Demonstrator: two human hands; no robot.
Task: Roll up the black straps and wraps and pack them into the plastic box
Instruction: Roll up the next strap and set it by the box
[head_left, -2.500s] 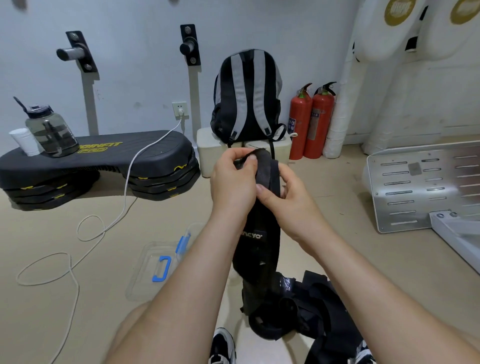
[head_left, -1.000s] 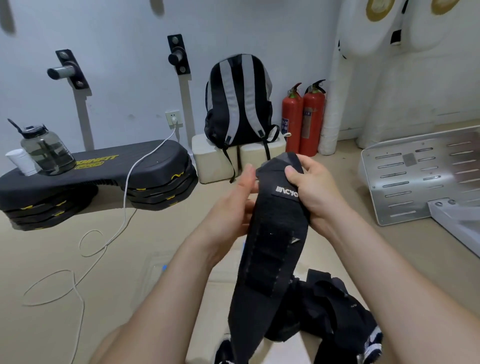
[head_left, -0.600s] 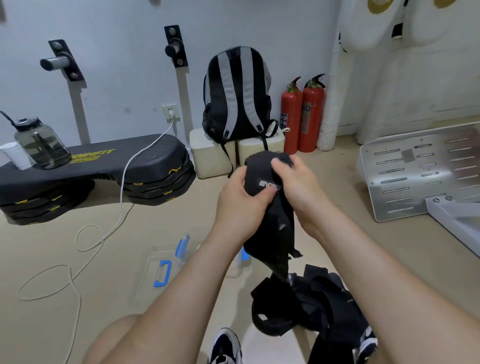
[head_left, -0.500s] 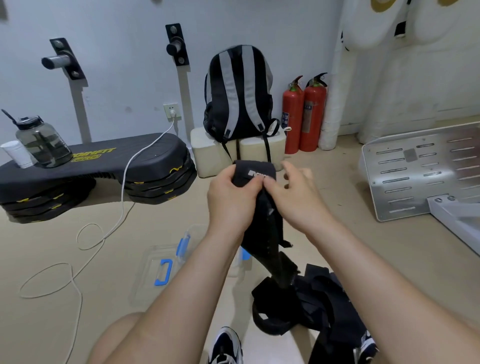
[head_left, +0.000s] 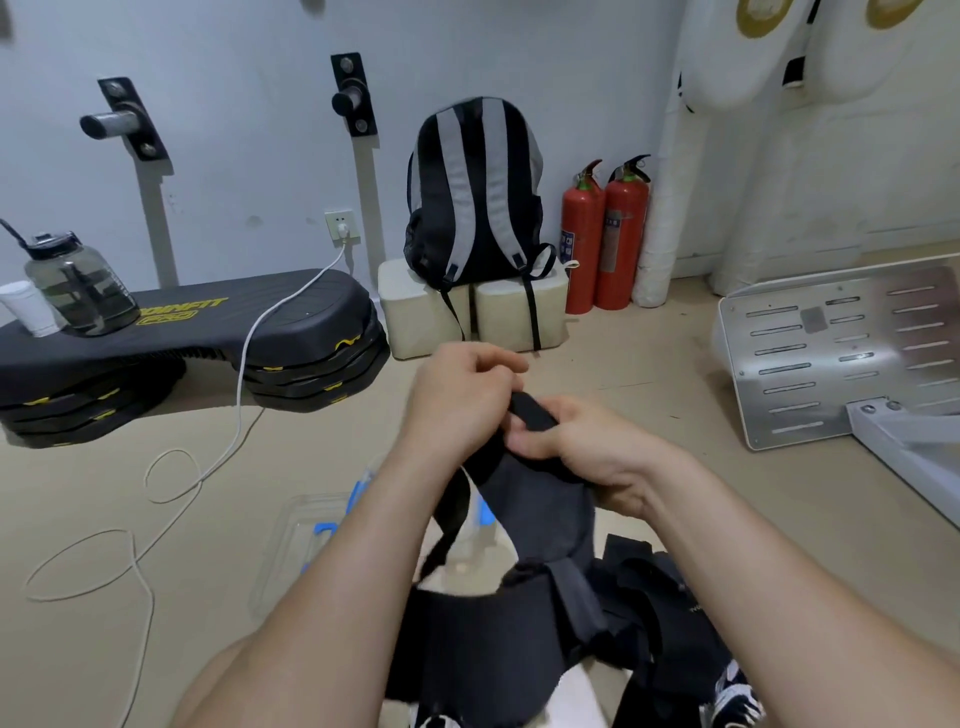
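Both my hands hold a black wrap (head_left: 535, 499) in front of me above the floor. My left hand (head_left: 460, 405) pinches its top end from the left, and my right hand (head_left: 582, 447) grips the rolled top from the right. The wrap's tail hangs down onto a pile of black straps and wraps (head_left: 550, 634) on my lap. A clear plastic box (head_left: 296, 545) with blue latches lies on the floor below my left forearm, partly hidden by my arm.
A black step platform (head_left: 197, 343) with a water bottle (head_left: 75, 286) stands at left. A white cable (head_left: 239, 384) trails across the floor. A backpack (head_left: 475, 192) and red fire extinguishers (head_left: 605, 234) stand at the wall. A metal plate (head_left: 841, 353) lies at right.
My hands have dropped lower and closer to me, with the wrap's top end rolled tighter between them. The view tilted down, so the strap pile now fills more of the bottom.
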